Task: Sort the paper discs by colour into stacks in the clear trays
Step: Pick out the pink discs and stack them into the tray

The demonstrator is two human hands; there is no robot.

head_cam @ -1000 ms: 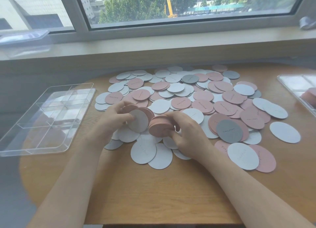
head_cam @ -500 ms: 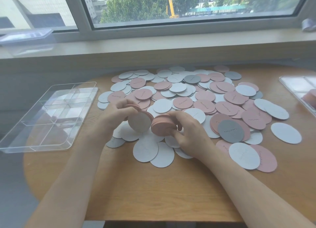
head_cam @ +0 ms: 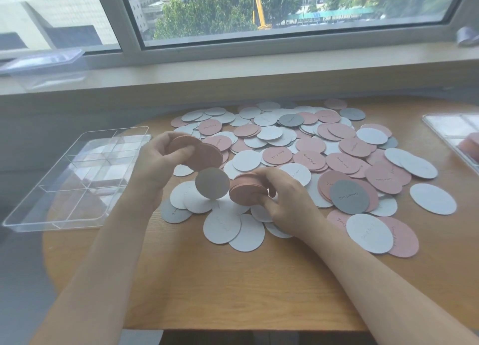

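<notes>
Round matte paper discs (head_cam: 308, 160), pink stacks (head_cam: 246, 190)

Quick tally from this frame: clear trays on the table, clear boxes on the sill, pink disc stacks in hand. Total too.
Clear trays on table: 2, left tray, right tray
Clear box on sill: 1, clear box
Pink stacks held: 2, left stack in left hand, right stack in right hand
Total: 5

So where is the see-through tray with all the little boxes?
In the head view the clear tray sits at the table's left edge, just left of the left hand, which holds pink discs.
</notes>
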